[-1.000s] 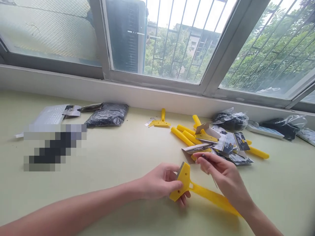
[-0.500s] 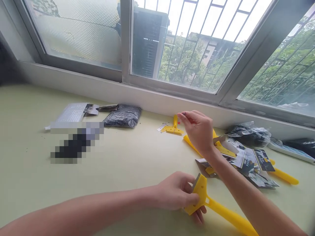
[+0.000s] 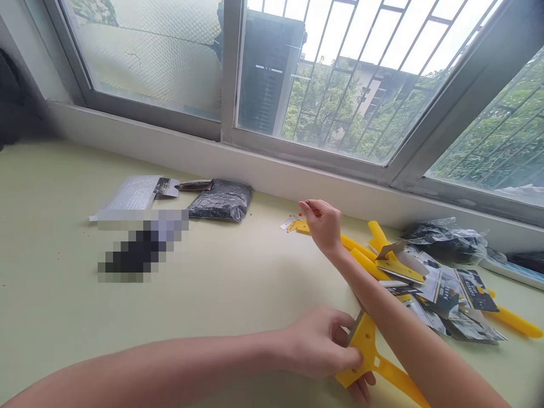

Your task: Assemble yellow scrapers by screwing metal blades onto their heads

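Note:
My left hand [image 3: 318, 343] grips a yellow scraper [image 3: 369, 339] by its wide head, thumb on top and fingers beneath. A grey blade edge runs along the head, and the handle slants to the lower right, partly behind my right forearm. Farther off, my right hand [image 3: 326, 228] is raised with thumb and forefinger pinched together. A tiny dark spot shows at those fingertips; what it is I cannot make out. Just left of that hand lie a pale flat piece [image 3: 288, 222], small yellow parts and another yellow scraper head [image 3: 302, 227], mostly covered by the hand.
Yellow scrapers and printed card packaging [image 3: 446, 292] are heaped at the right. Behind them sits a dark item in clear plastic [image 3: 446, 241]. Toward the back left lie bubble wrap [image 3: 127, 195], a black plastic-wrapped packet [image 3: 223, 201] and a pixelated dark object [image 3: 131, 252]. A window [image 3: 229, 73] borders the table.
My right hand has shifted left, now covering much of the far scraper. The left hand still holds its scraper. The whole view has turned slightly.

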{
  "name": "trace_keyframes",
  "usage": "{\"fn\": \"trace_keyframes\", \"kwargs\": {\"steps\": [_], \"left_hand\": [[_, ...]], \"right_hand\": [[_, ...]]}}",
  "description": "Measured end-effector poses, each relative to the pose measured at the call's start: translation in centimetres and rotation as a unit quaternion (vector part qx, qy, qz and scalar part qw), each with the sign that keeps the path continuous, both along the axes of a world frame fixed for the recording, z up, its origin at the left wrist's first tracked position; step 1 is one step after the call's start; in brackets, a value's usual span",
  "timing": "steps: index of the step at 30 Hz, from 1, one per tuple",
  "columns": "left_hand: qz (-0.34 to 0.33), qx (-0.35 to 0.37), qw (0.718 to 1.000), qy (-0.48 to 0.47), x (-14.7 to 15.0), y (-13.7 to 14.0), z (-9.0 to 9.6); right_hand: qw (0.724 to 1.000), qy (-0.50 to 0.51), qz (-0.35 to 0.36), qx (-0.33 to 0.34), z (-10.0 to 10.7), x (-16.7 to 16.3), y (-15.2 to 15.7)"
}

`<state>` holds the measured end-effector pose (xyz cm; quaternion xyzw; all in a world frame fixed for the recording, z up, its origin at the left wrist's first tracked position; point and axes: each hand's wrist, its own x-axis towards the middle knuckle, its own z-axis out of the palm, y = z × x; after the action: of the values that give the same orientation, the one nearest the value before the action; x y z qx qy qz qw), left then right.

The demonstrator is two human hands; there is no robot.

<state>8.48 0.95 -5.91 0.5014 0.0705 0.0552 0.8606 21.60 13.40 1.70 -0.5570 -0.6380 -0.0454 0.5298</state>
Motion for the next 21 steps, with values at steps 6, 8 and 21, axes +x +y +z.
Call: {"fn": "trace_keyframes", "kwargs": {"steps": [6, 8, 21], "left_hand": [[0.024, 0.026, 0.999, 0.006, 0.1, 0.0, -0.8], [0.024, 0.035, 0.999, 0.005, 0.1, -0.1, -0.7], [0.078, 0.435, 0.893, -0.09, -2.1, -0.9, 2.2]], "right_hand": [[1.0, 0.025, 0.005, -0.016, -0.8, 0.1, 0.5], [0.999, 0.028, 0.008, -0.024, -0.9, 0.1, 0.5], [0.984, 0.175, -0.043, 0.003, 3.9, 4.3, -11.3]]}}
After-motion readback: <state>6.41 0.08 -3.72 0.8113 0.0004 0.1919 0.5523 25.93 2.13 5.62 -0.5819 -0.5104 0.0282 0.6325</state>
